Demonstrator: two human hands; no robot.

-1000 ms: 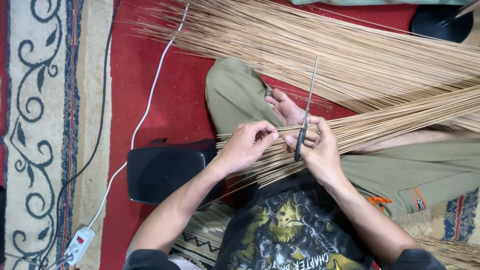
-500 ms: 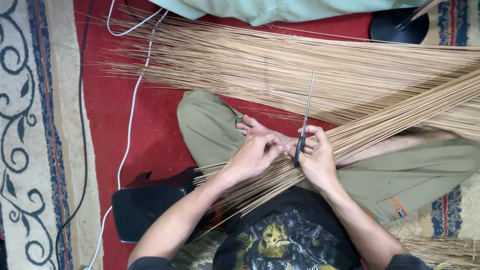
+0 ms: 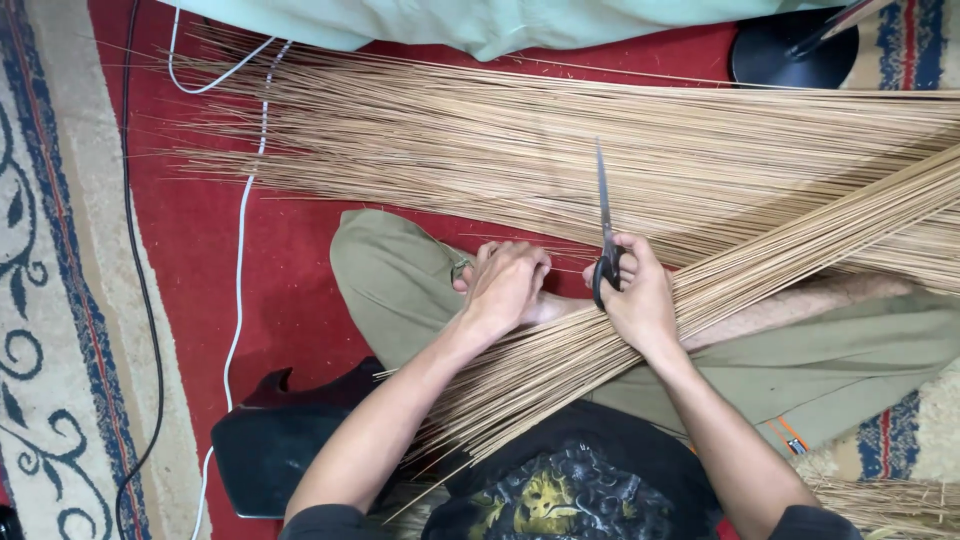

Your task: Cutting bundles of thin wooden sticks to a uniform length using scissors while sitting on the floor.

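Observation:
A bundle of thin tan sticks lies slanted across my lap, fanning out toward my stomach. My right hand grips this bundle and also holds black-handled scissors, blades shut and pointing away from me. My left hand is curled over the bundle's near part, beside my bare foot, fingers closed on a few sticks. A much larger layer of the same sticks is spread over the red carpet beyond my knee.
A black box-like object sits by my left elbow. A white cable and a black cable run along the carpet at left. A pale green cloth lies at the top, a black round base top right.
The view has shifted, so everything sits lower and to the right. My left hand slid slightly left along the bundle, away from the right hand. The scissors stay upright in the right hand.

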